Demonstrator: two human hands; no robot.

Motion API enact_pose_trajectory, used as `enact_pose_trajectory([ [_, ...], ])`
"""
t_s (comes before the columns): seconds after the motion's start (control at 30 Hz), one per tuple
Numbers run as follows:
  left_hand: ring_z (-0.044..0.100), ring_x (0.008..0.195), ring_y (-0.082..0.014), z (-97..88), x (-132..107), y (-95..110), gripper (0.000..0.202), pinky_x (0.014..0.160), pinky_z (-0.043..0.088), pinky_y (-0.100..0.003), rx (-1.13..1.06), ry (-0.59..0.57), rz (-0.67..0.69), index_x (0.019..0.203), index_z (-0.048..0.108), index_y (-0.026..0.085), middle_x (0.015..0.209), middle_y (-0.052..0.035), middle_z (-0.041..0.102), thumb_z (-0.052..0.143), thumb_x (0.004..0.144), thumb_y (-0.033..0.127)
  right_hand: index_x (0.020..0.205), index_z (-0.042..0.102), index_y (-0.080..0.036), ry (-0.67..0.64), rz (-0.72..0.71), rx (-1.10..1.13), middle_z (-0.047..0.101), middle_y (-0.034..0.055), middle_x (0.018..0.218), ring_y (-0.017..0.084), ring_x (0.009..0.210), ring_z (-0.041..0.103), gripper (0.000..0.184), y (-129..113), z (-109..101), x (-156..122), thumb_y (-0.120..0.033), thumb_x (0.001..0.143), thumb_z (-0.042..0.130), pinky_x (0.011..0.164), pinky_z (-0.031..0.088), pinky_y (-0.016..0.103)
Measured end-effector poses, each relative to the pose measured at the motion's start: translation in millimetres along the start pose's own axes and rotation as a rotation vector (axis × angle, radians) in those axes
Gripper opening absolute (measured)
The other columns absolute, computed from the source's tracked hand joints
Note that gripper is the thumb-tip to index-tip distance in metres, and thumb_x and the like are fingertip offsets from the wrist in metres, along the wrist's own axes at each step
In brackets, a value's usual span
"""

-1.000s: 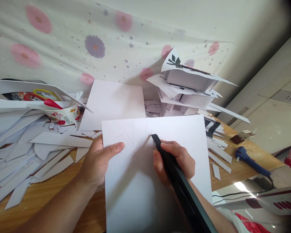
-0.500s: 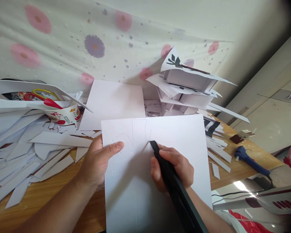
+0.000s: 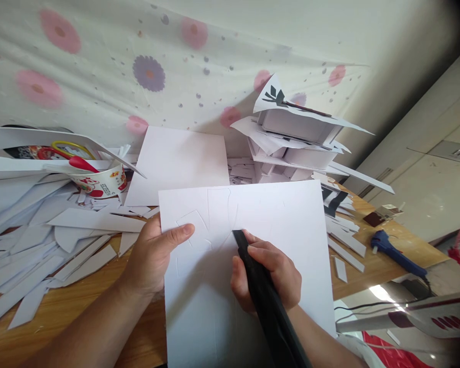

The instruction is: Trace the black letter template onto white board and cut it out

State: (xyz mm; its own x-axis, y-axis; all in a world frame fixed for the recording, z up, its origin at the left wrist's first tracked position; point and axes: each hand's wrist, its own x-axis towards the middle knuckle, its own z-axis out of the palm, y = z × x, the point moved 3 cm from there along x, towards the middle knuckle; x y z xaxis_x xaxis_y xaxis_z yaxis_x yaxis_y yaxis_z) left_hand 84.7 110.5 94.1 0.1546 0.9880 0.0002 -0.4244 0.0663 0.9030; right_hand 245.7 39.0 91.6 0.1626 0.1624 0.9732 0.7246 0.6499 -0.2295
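Observation:
In the head view a sheet of white foam board point(image 3: 295, 245) is held tilted in front of me, with thin cut lines on its upper left part. My left hand point(image 3: 159, 245) grips its left edge, thumb on top and fingers hidden beneath. Wrapped round a long black utility knife point(image 3: 258, 286), my right hand point(image 3: 274, 268) holds the tip against the board's surface, near the cut lines. The blade itself is too small to make out. Shadow falls across the lower half of the board.
White offcuts point(image 3: 26, 240) heap on the left around a paper cup point(image 3: 99, 181) with a red handle in it. Another white board point(image 3: 184, 158) leans behind. A white board model point(image 3: 299, 128) stands back right. On the right lies a blue glue gun point(image 3: 398, 255).
My right hand and the knife have moved slightly down and left, towards me. The knife's tip has travelled along the board. My left hand and the board have barely shifted.

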Motion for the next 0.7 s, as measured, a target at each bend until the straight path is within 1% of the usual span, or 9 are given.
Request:
enact_pose_trajectory([
  [0.1,0.068,0.086,-0.0313,0.2,-0.8,0.7,0.044,0.068,0.058,-0.035,0.002,-0.005,0.001,0.102,0.07,0.019,0.099,-0.0095,0.072,0.083,0.063,0.032,0.094,0.059,-0.016,-0.003,0.002,-0.004,0.068,0.0026,0.072,0.02,0.068,0.071,0.028,0.1,0.2,0.1,-0.007,0.068,0.062,0.058,0.063,0.03],
  [0.27,0.067,0.091,-0.0331,-0.3,-0.4,0.6,0.048,0.071,0.058,-0.038,0.014,-0.021,0.022,0.111,0.067,0.019,0.102,-0.0112,0.071,0.08,0.066,0.031,0.091,0.059,-0.014,0.003,-0.015,0.015,0.068,0.0034,0.072,0.02,0.068,0.071,0.024,-0.8,0.3,0.4,-0.006,0.068,0.062,0.061,0.064,0.031],
  [0.4,0.066,0.096,-0.0342,0.4,0.0,0.3,0.051,0.073,0.058,-0.038,0.015,-0.036,0.014,0.115,0.066,0.02,0.104,-0.0115,0.071,0.077,0.067,0.027,0.09,0.058,-0.015,-0.008,-0.011,0.028,0.067,0.0019,0.071,0.019,0.066,0.071,0.022,-0.2,0.5,1.2,-0.007,0.07,0.061,0.061,0.064,0.031],
  [0.53,0.066,0.095,-0.0353,1.1,-0.3,0.8,0.051,0.072,0.057,-0.039,0.014,-0.023,0.008,0.114,0.066,0.019,0.102,-0.0118,0.071,0.078,0.065,0.028,0.09,0.058,-0.016,-0.012,-0.013,0.029,0.066,0.0009,0.069,0.019,0.066,0.071,0.022,-0.8,1.9,2.2,-0.007,0.07,0.06,0.062,0.064,0.031],
  [0.63,0.067,0.091,-0.0344,0.8,0.1,1.3,0.046,0.071,0.056,-0.039,0.02,-0.02,0.014,0.109,0.069,0.019,0.099,-0.0107,0.072,0.079,0.065,0.029,0.091,0.058,-0.018,-0.018,-0.009,0.044,0.064,0.0004,0.066,0.02,0.066,0.071,0.024,-2.3,2.5,0.6,-0.008,0.069,0.06,0.062,0.064,0.032],
  [0.7,0.068,0.089,-0.0338,0.9,0.1,1.9,0.042,0.07,0.056,-0.038,0.024,-0.016,0.014,0.105,0.07,0.021,0.099,-0.0096,0.072,0.079,0.065,0.03,0.093,0.057,-0.02,-0.032,0.054,0.088,0.064,0.0,0.067,0.02,0.067,0.07,0.025,0.0,-0.2,-0.5,-0.01,0.07,0.061,0.063,0.063,0.032],
])
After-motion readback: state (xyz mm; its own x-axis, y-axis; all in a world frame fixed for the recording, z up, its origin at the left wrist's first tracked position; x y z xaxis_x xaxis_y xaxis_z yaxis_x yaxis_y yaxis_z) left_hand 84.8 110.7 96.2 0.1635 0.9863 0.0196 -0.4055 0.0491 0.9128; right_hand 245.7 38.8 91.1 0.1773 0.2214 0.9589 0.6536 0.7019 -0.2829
